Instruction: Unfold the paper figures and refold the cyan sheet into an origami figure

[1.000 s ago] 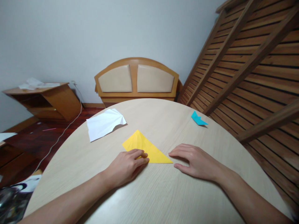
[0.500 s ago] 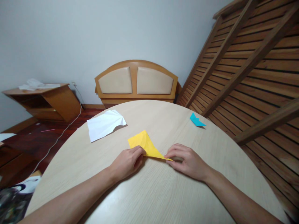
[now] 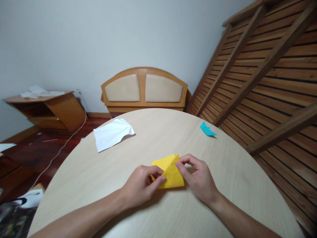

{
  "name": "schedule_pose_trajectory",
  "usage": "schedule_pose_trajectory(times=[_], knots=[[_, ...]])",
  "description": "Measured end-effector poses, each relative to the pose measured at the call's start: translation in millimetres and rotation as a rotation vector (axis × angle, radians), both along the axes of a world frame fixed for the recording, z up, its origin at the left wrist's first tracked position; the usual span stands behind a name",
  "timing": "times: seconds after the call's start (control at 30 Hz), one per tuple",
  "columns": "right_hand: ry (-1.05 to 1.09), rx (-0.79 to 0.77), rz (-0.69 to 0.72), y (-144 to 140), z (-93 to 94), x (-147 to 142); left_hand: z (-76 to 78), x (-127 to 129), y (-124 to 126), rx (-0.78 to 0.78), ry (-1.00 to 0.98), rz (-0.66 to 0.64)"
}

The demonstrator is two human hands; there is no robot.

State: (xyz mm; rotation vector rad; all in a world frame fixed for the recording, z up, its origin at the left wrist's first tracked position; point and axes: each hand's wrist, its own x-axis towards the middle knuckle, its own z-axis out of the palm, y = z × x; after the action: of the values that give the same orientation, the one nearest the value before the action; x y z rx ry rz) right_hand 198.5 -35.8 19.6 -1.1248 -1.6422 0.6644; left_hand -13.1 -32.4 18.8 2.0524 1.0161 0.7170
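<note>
Near the front edge of the round pale wooden tabletop (image 3: 223, 185), a folded piece of yellow paper (image 3: 170, 172) sits between two bare hands. The left hand (image 3: 142, 185) pinches the paper's near left side, with its thumb on top and its fingers curled under. The right hand (image 3: 198, 178) pinches the far right corner, where a flap stands up a little off the tabletop. So both hands are closed on the yellow paper. It looks very light and thin. It will bend and crease with a soft push, and it could tear or crumple if it is pulled hard. It looks smooth, so it may slide on the tabletop if it is not held down. I think the best places to hold it are the edges and corners, with fingertips only, just as the hands hold it now. Far off to the left lies a creased sheet of white paper (image 3: 112, 134), well apart from the hands. Far to the right lies a small folded blue paper shape (image 3: 207, 129), also well apart. Beyond the tabletop stands a wooden headboard with tan pads (image 3: 145, 89) against the wall.
</note>
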Motion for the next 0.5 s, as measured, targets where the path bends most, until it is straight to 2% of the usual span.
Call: schedule_pose_trajectory(times=[0.07,0.2,0.33,0.5], knots=[[0.004,-0.022,0.005,-0.5,1.9,-1.2,2.0,1.4,-3.1,-0.098,-0.054,0.006],[0.027,-0.075,0.078,-2.4,5.6,-3.6,1.9,3.2,-6.3,-0.175,-0.142,0.052],[0.123,-0.148,0.160,-2.4,5.8,-4.7,1.2,5.0,-6.4,-0.284,-0.222,0.034],[0.253,-0.240,0.193,-0.5,3.0,-2.6,5.3,4.1,-6.2,-0.264,-0.219,0.006]])
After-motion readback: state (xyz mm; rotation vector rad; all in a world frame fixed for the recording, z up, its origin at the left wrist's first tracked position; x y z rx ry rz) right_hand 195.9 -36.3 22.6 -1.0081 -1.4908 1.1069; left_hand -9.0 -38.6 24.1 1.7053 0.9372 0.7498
